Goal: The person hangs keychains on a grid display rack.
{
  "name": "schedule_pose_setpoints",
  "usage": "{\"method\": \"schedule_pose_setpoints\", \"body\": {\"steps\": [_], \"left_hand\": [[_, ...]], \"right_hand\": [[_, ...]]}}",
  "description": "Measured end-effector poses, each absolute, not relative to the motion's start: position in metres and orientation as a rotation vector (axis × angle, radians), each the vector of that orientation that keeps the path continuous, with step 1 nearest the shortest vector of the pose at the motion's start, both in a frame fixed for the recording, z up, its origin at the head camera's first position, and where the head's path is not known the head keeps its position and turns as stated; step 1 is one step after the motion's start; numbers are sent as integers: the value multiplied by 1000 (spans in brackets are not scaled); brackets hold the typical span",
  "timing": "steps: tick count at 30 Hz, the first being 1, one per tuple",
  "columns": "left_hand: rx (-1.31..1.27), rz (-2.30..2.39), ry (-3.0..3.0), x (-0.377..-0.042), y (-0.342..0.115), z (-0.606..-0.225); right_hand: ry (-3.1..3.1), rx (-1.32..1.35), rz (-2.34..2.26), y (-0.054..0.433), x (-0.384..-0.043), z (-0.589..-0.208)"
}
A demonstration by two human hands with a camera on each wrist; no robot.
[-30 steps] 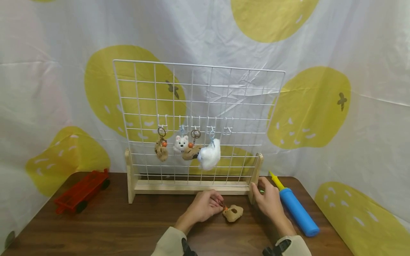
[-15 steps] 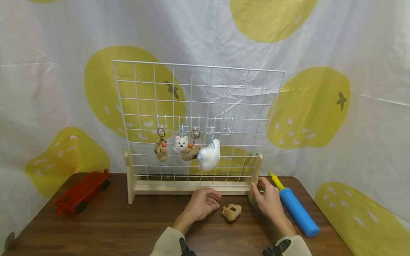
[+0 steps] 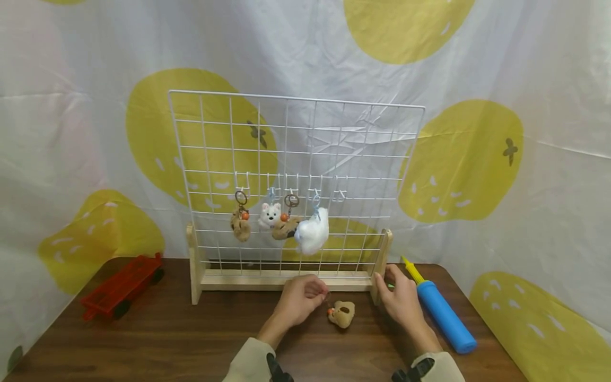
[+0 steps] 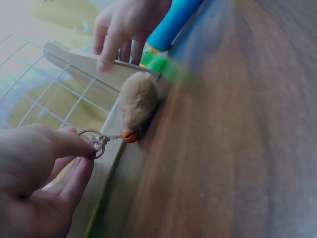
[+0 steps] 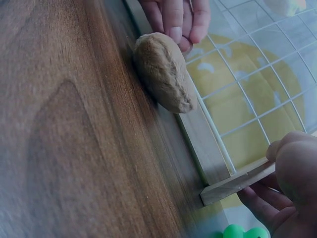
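Observation:
Between thumb and fingertips, my left hand (image 3: 297, 300) pinches the metal ring (image 4: 98, 145) of a keychain. From the ring hang a short chain, an orange bell (image 4: 130, 136) and a tan plush animal (image 3: 341, 314), low over the table in front of the rack. My right hand (image 3: 400, 296) grips the right wooden upright (image 5: 242, 181) of the rack, thumb on one side and fingers on the other. On the white wire grid (image 3: 296, 98), several plush keychains hang from hooks: a brown one (image 3: 241, 227), a small white dog (image 3: 270, 215), another brown one (image 3: 285, 228) and a white fluffy one (image 3: 312, 231).
A bare white hook (image 3: 340, 194) is at the right end of the row. A blue pump (image 3: 446, 317) with a yellow tip lies right of my right hand. A green object (image 5: 245, 231) sits behind the upright. At the left stands a red toy wagon (image 3: 121, 286).
My left hand has shifted slightly left and back toward the rack, drawing the plush keychain along with it. The right hand keeps its place on the upright.

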State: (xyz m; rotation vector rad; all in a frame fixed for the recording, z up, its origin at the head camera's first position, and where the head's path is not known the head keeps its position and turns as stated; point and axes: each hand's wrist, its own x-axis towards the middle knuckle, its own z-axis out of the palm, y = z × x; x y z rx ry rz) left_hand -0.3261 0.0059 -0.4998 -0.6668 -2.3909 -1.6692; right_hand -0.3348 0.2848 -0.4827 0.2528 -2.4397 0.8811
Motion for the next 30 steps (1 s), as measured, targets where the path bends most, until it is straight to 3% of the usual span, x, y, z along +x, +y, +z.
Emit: {"method": "schedule_pose_setpoints", "body": {"steps": [7,16,25,30], "left_hand": [[-653,-1799,-2361,-325,4,-491],[-570,-1603,-2396,-315,8,-475],[-644,-1891,-2282,-302,16,-444],[-692,-1792,-2226,-290,20,-424]], "right_hand": [[-2434,259,886,285,-335,-482],[-2421,263,888,284,-334,-482],[-2420,253,879,284,-333,-480],[-2429,245,888,283,-334,-481]]}}
